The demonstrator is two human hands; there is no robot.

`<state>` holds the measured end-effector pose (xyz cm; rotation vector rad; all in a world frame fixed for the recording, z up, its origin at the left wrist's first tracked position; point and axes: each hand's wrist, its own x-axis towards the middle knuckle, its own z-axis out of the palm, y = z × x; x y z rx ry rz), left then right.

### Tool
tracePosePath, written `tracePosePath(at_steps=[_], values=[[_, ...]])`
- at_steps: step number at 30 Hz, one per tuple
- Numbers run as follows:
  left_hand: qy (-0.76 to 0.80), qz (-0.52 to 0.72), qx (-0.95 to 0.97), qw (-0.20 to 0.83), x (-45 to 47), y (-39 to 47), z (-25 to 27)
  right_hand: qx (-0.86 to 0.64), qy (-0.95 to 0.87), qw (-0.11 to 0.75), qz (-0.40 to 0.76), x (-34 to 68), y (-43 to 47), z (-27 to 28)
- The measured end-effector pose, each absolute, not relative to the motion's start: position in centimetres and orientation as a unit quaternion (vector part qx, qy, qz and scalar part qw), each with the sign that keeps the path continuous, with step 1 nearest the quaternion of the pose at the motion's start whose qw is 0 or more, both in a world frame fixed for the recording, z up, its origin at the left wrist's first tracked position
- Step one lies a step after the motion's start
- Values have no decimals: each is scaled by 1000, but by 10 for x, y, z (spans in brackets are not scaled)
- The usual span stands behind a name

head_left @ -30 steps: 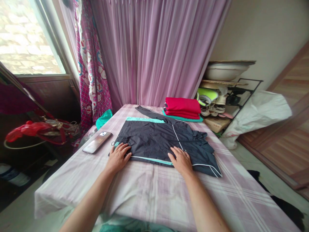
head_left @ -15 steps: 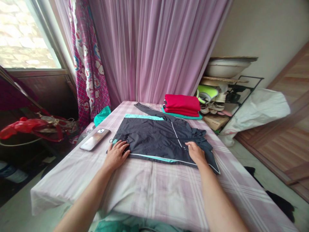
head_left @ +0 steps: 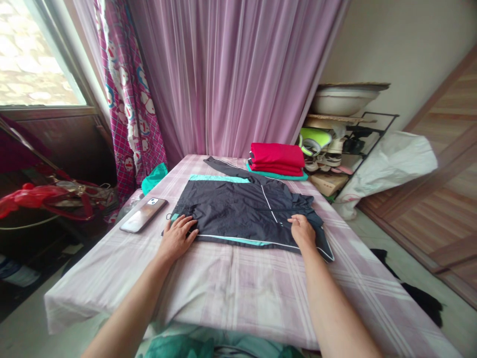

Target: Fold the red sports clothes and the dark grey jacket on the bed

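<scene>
A dark navy jacket (head_left: 227, 204) with turquoise panels and white piping lies spread sideways on the table, one sleeve (head_left: 227, 166) stretched toward the back. My left hand (head_left: 178, 236) rests flat at the jacket's near left corner, fingers spread over the hem beside a turquoise patch. Over on the right side, my right hand (head_left: 302, 231) is on the jacket's near part by the white stripe. Its fingers are curled together on the fabric; the fingertips are partly hidden. Behind the jacket sits a stack of folded red clothes (head_left: 276, 158) on a folded turquoise garment (head_left: 286, 175).
The table wears a checked cloth (head_left: 242, 283). A phone (head_left: 143, 215) lies left of the jacket, near a turquoise bag (head_left: 154, 178). Pink curtains (head_left: 238, 74) hang behind. To the right stand a shoe rack (head_left: 335, 159) and a white sack (head_left: 387, 164).
The whole view has shifted slightly, so things appear a little further left and up. Both hands keep nearly the same places on the jacket.
</scene>
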<state>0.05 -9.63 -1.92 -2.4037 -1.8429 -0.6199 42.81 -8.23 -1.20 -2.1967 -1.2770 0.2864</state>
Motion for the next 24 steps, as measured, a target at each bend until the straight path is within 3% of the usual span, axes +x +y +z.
tracePosePath(at_steps=[24], values=[[-597, -202, -776, 19, 0, -96, -19, -840, -461, 283, 46, 427, -79, -20]])
